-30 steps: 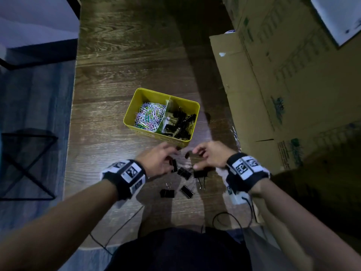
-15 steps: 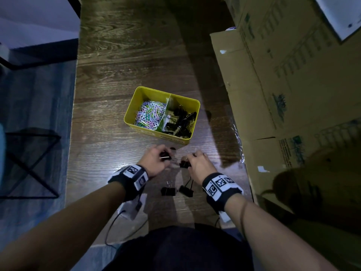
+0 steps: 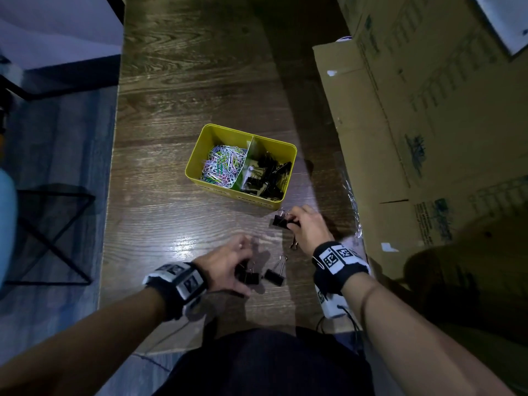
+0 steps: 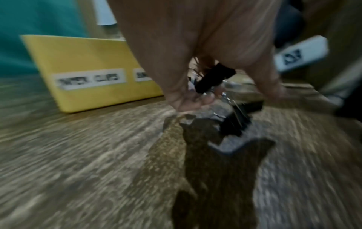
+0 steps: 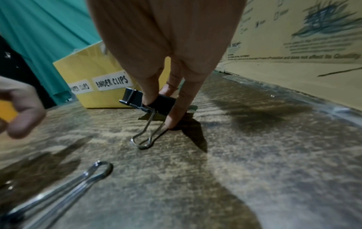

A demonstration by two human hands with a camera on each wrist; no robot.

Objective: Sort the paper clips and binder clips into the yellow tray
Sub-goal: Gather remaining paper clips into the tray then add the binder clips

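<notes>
A yellow tray [image 3: 200, 155] sits mid-table, split in two: coloured paper clips [image 3: 221, 164] on the left, black binder clips [image 3: 268, 174] on the right. My right hand [image 3: 304, 227] pinches a black binder clip [image 3: 280, 222] [image 5: 156, 102] just in front of the tray's near right corner, its wire handles touching the wood. My left hand [image 3: 228, 261] is nearer me, fingers curled round a black binder clip [image 4: 214, 78], and hovers over another clip [image 3: 248, 277] [image 4: 235, 122] on the table. One more loose binder clip [image 3: 275, 276] lies between my wrists.
Large cardboard boxes [image 3: 414, 124] line the table's right edge. The tray front carries labels for paper clips [image 4: 88, 79] and binder clips [image 5: 111, 82]. A black chair frame [image 3: 51, 232] stands on the floor to the left. Cables [image 3: 343, 321] trail off the near edge.
My left hand has drawn back toward me, over the loose clips, still holding a clip. My right hand has moved forward and right toward the tray's near corner with a clip in its fingers.
</notes>
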